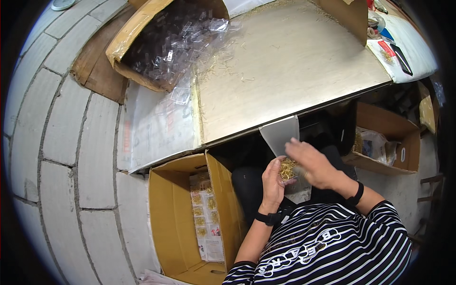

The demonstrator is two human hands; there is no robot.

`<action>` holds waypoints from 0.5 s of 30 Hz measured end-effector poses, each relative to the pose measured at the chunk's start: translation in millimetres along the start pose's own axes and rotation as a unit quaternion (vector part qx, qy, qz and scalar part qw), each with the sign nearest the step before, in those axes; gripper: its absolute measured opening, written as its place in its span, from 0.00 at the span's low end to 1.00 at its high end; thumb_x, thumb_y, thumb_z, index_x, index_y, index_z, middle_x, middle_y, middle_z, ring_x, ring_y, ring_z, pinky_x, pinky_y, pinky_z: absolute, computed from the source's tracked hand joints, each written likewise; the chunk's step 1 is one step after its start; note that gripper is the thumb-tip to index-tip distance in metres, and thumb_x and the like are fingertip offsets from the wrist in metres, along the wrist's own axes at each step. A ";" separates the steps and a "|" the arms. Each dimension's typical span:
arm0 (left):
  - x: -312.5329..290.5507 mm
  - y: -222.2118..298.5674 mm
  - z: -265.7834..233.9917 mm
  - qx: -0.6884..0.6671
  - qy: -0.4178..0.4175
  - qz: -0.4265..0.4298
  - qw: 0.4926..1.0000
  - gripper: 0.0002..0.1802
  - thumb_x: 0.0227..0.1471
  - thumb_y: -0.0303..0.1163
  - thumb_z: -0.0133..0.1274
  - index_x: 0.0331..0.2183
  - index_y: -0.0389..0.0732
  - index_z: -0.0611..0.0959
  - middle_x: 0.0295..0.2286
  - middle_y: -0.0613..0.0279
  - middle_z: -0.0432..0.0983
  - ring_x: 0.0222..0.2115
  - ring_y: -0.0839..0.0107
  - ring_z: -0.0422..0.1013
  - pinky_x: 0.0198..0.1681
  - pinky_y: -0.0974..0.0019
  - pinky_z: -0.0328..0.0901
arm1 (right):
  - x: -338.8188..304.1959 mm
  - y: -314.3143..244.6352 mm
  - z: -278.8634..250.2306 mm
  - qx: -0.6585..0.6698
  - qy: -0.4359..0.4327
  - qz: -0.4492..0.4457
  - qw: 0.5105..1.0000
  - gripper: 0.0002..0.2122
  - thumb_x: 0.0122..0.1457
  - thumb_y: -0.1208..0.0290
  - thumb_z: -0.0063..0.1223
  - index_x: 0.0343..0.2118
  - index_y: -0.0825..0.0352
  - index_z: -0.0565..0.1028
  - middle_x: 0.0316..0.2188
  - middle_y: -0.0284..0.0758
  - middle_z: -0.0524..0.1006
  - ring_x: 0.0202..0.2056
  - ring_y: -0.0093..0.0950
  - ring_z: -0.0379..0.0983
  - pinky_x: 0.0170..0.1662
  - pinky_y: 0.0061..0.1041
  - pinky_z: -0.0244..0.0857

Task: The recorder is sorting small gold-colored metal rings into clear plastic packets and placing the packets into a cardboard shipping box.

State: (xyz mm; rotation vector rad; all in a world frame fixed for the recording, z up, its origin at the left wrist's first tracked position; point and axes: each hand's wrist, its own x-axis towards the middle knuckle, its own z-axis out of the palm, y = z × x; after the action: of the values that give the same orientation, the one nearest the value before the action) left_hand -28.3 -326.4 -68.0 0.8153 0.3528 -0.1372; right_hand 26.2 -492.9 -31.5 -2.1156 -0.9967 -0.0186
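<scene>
My left hand [272, 186] is closed around a small clear plastic box [288, 179] in front of my lap. Thin gold-coloured metal pieces [287, 169] fill the box; their exact kind is too small to make out. Just right of the box, my right hand [314, 165] is slightly blurred, its fingers stretched out and nothing visible in them. A pale translucent flap [281, 135] hangs from the table edge just beyond both hands.
Loose gold pieces [228, 56] lie scattered on the table [294, 61]. At the far left, a tipped carton [118, 42] spills clear plastic boxes [178, 47]. A deep carton [171, 209] on my left holds filled boxes [199, 209]. Another carton [384, 118] stands under the table's right side.
</scene>
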 end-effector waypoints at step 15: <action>-0.6 -1.8 -6.6 -0.059 0.037 0.040 0.997 0.21 0.63 0.42 0.33 0.43 0.34 0.73 0.35 0.58 0.75 0.33 0.73 0.74 0.29 0.70 0.73 | -4.3 -13.2 3.0 -0.123 -0.110 -0.039 0.986 0.28 0.56 0.60 0.50 0.59 0.63 0.60 0.61 0.35 0.58 0.64 0.34 0.47 0.63 0.48 0.40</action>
State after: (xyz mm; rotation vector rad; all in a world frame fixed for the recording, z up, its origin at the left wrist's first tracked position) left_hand -31.0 -322.8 -73.2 0.7183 0.3929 -0.0118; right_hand 13.7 -488.5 -26.5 -2.3394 -1.2614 0.0567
